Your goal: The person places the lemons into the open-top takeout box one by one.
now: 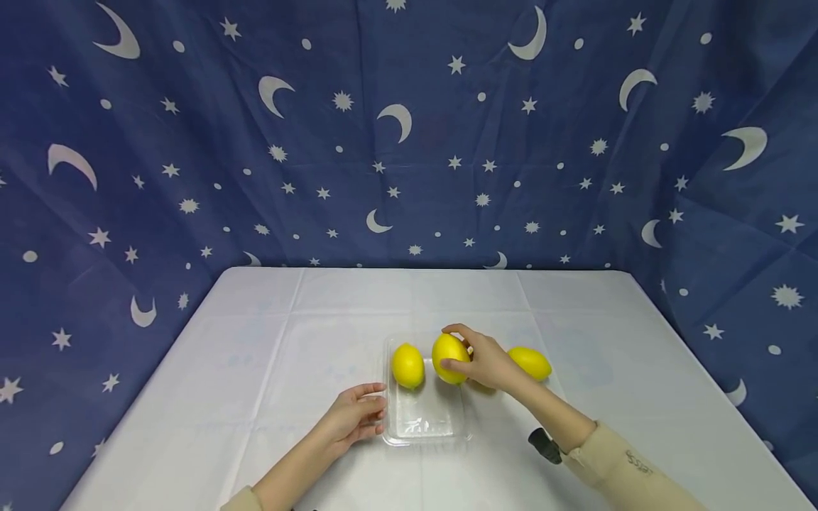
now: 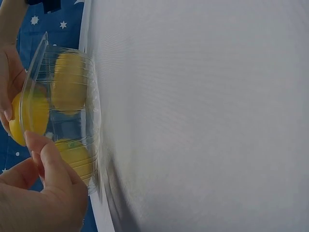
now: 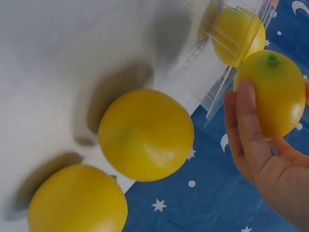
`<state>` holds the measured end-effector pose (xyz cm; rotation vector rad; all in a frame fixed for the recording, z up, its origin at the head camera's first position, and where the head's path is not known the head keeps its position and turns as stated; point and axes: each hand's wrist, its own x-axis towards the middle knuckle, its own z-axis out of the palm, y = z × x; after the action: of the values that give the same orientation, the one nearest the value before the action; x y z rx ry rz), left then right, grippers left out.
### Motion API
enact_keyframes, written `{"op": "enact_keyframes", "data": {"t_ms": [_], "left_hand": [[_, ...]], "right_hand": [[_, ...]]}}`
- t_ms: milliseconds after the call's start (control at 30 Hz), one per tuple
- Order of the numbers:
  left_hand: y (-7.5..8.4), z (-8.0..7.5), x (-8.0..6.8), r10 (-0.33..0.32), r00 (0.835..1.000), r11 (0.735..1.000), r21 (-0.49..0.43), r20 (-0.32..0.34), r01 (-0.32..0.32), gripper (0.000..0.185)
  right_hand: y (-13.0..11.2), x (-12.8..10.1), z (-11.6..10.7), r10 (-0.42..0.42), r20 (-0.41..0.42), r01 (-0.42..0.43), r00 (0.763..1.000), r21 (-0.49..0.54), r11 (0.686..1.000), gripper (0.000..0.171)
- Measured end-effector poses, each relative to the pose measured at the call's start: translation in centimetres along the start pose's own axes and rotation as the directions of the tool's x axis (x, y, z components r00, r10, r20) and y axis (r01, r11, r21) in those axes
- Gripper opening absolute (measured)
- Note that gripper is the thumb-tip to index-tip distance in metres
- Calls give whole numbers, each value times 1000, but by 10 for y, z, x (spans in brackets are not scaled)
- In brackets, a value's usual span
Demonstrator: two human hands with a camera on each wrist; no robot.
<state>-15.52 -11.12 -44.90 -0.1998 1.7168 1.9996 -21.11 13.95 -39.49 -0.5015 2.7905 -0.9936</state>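
Right hand (image 1: 488, 360) is pinching a lemon (image 1: 449, 355), thumb on the near side, fingers on the far side. That lemon is at the opening of a clear container (image 1: 424, 419), over its right half; can't tell how far above the floor it sits. Long axis runs roughly near to far in the head view. Green stem nub shows only in the right wrist view, pointing to the top of that picture; the other end is hidden there. Left hand (image 1: 351, 415) has its fingers loosely spread, tips against the container's left rim. Second lemon (image 1: 407, 366) is inside, far left, long axis also near to far with a slight tilt. Third lemon (image 1: 529, 363) lies on the surface (image 1: 307, 355) to the right, axis mostly left to right, tip pointing right and slightly nearer. Fourth lemon (image 3: 146, 135) is mostly behind the right hand from the head, clear in the right wrist view, axis hard to read. One loose lemon is cut off at the bottom edge there. Left wrist view: ribbed clear wall blurs two lemons, so their ends can't be made out.
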Motion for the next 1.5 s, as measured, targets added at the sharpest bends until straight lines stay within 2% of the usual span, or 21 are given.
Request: {"op": "enact_keyframes", "data": {"t_ms": [200, 367, 600, 733, 933, 1067, 1267, 1500], "left_hand": [[0, -1, 0, -4, 1000, 1000, 0, -26, 4, 41], [-1, -2, 0, -1, 1000, 1000, 7, -31, 1, 42], [-3, -4, -1, 1, 1000, 1000, 16, -26, -1, 44], [-3, -5, 0, 3, 1000, 1000, 29, -30, -2, 44], [0, -4, 2, 19, 1000, 999, 46, -19, -18, 45], [3, -2, 4, 19, 1000, 999, 47, -7, -19, 44], [4, 0, 6, 9, 1000, 999, 36, 5, -9, 41], [2, -1, 6, -4, 1000, 1000, 20, -2, 4, 40]], "right_hand": [[-4, 6, 9, -10, -8, 10, 1000, -35, 999, 56], [-12, 12, 17, 20, -10, -21, 1000, -119, 993, 57], [-17, 16, 29, -8, -29, 0, 1000, -274, 962, 56], [-17, 19, 33, -11, -29, 2, 1000, -315, 949, 55], [-15, 24, 40, -68, -27, 53, 997, -371, 927, 48], [-16, 24, 38, -91, -40, 70, 995, -366, 928, 44], [-18, 20, 29, -87, -45, 69, 995, -314, 947, 41], [-18, 14, 14, -37, -56, 26, 998, -185, 982, 33]]}}
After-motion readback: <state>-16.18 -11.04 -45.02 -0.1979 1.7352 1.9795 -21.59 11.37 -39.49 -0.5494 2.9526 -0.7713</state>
